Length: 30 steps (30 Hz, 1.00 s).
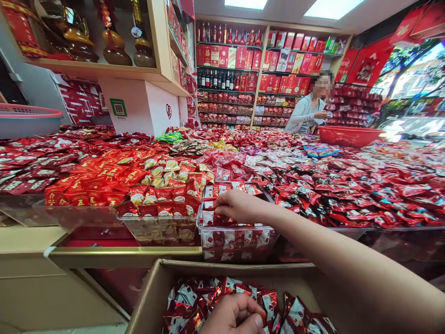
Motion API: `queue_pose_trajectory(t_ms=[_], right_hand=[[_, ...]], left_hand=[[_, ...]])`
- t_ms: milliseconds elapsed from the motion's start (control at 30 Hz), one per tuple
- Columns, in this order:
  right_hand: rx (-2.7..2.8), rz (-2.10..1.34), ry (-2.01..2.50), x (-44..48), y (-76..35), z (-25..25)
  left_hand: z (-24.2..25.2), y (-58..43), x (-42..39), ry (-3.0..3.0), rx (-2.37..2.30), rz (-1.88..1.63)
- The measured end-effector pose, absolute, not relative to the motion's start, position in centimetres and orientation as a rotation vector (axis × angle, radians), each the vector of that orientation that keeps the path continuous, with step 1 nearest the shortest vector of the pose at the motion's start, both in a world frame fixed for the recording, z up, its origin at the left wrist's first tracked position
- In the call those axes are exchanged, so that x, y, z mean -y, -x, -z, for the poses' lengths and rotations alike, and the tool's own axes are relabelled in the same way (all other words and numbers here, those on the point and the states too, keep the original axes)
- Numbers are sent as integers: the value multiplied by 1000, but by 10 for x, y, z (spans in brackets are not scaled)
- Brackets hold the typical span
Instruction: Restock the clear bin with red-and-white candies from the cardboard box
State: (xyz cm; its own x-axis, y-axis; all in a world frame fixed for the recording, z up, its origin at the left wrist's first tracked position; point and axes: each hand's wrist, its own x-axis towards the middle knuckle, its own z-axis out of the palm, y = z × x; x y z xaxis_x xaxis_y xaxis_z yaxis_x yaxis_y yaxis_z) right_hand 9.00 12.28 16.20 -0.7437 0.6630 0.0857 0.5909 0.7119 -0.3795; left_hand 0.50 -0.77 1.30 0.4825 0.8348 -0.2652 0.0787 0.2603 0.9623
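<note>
sets the right hand (239, 206) inside the rim of the clear bin (236, 227), with the forearm toward four o'clock and the fingertips toward nine, angled down at the red-and-white packets (210, 216). bends these fingers loosely near the thumb; cannot tell whether pinching a packet or only resting on the top layer, with the undersides hidden. holds the left hand (234, 315) at six o'clock from the right, low over the cardboard box (155, 292), with fingers curled in and only a small gap to the thumb; cannot tell whether gripping anything. locates the loose packets (187, 294) inside this box, spread from nine through twelve to three o'clock about the left hand, with long axes in mixed directions. turns chiefly on a twelve-to-six line: bin at twelve from the left fingers, box at six from the right, with the bin's near wall and the box's far rim in between, the latter running from nine to three. gives the shorter reach into the box to the left hand, into the bin to the right. shows durian packets (165, 195) between nine and ten o'clock from the right fingertips, outside the bin's left wall.
</note>
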Motion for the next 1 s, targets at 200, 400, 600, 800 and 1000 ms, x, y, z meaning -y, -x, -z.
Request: queue_pose_trajectory(t_ms=[200, 400, 600, 800, 1000], right_hand=[[2510, -516, 1067, -126, -106, -182], [2574, -607, 1054, -122, -104, -177], [2673, -672, 900, -118, -98, -169], [2574, -846, 908, -121, -95, -163], [2403, -1082, 993, -117, -92, -156]], left_hand=[[-9, -10, 7, -1200, -1045, -620], [-3, -11, 8, -1190, -1009, -624], [-5, -6, 7, -1237, -985, -580], [-1, -5, 7, -1290, -965, -543], [12, -6, 6, -1341, -973, -501]])
